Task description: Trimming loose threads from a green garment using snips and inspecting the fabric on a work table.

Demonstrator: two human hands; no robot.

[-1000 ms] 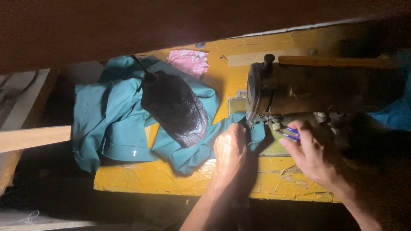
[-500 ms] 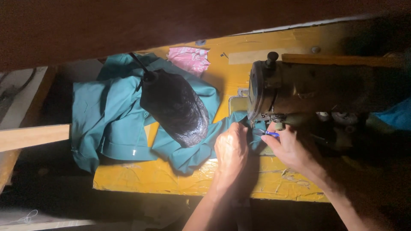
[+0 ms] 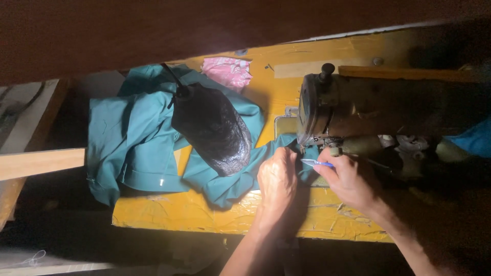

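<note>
here right hand (image 3: 350,181) holds snips (image 3: 316,163) (left hand (image 3: 277,179) on cloth (image 3: 138,143)).

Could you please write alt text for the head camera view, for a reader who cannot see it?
A person's left hand presses teal fabric at the needle of an old sewing machine, while the right hand holds small blue thread snips there. A black lamp shade and pink cloth sit on the yellow table.
</note>
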